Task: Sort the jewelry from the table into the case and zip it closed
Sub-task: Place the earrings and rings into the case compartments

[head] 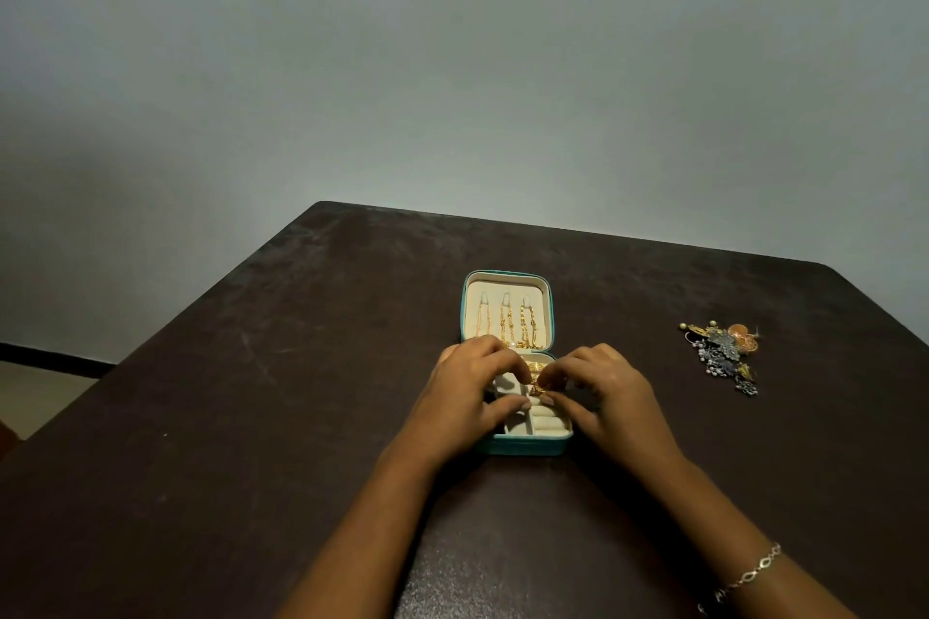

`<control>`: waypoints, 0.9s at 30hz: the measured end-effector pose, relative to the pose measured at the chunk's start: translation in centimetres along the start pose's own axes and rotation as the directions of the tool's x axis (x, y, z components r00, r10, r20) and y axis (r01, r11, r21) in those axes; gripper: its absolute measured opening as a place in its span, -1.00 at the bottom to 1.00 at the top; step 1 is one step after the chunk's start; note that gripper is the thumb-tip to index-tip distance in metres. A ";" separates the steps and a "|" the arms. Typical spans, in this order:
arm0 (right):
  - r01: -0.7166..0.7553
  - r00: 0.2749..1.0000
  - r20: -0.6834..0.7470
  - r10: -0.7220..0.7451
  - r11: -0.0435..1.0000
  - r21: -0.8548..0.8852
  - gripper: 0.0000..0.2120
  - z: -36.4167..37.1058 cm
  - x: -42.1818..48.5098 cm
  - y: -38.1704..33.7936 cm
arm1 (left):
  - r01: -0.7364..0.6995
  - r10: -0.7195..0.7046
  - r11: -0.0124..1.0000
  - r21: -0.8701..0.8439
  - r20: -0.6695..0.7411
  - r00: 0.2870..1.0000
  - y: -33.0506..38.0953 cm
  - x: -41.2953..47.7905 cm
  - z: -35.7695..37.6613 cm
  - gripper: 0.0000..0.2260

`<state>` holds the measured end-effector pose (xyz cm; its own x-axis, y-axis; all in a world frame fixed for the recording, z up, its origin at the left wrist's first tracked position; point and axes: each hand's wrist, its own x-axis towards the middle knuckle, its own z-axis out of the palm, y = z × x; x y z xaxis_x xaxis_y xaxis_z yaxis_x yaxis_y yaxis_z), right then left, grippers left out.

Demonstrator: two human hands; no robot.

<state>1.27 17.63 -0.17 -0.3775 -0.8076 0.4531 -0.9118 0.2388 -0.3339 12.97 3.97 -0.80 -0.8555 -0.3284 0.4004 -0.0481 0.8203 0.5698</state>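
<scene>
A small teal jewelry case [523, 446] lies open in the middle of the dark table, its cream lid [506, 289] flat behind it. Three gold chains [508, 328] hang from hooks in the lid. Both hands are over the case's tray. My left hand [467, 385] and my right hand [598, 390] meet at a small gold piece [537, 387], pinching it with their fingertips above the cream ring rolls [545, 420]. The hands hide much of the tray.
A heap of loose jewelry [724, 351], silver, blue and orange pieces, lies on the table [301, 392] to the right of the case. A thin bracelet [749, 574] is on the right wrist. A grey wall stands behind the table's far edge.
</scene>
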 end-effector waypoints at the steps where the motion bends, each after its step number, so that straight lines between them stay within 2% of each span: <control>1: 0.010 1.000 0.003 -0.010 1.000 -0.014 -0.86 0.0 0.0 0.0 | 0.000 0.000 1.000 0.001 -0.001 1.000 0.0 0.0 0.0 -0.87; 6: 0.051 0.998 0.031 -0.049 0.996 -0.074 -0.85 0.0 0.0 0.2 | -0.004 0.004 1.000 -0.001 -0.007 1.000 0.0 0.0 0.0 -0.87; 9: 0.042 0.999 0.021 -0.041 0.998 -0.041 -0.93 -0.2 -0.1 0.4 | -0.006 0.006 1.000 0.000 -0.010 1.000 -0.1 0.0 0.1 -0.87; 13: 0.055 0.998 0.021 -0.055 0.998 0.000 -0.65 -0.2 -0.4 0.6 | -0.011 0.011 1.000 0.000 -0.021 1.000 -0.3 0.0 0.2 -0.87; 16: 0.070 0.997 -0.020 -0.069 0.996 0.056 -0.61 -0.3 -0.4 0.6 | -0.019 0.019 1.000 -0.013 -0.049 0.999 -0.2 0.0 0.2 -0.89; 22: 0.004 0.988 -0.156 0.018 0.990 0.138 -0.74 -2.7 -0.9 3.8 | -0.024 0.020 0.999 -0.037 -0.083 0.996 -0.1 -0.1 0.1 -0.95; 25: -0.124 0.973 -0.177 0.150 0.981 0.147 -0.90 -4.5 -2.0 7.1 | -0.034 0.030 0.999 -0.040 -0.100 0.995 -0.1 -0.1 0.2 -0.96; 27: -0.248 0.950 -0.148 0.274 0.953 0.173 -0.83 -5.7 -2.8 9.1 | -0.031 0.026 0.999 -0.039 -0.115 0.993 -0.1 -0.1 0.2 -0.96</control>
<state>-6.86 25.17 0.25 -0.6324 -0.6223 0.4613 -0.7477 0.3345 -0.5737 13.00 4.03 -1.04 -0.7914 -0.3587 0.4949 -0.0017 0.8110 0.5850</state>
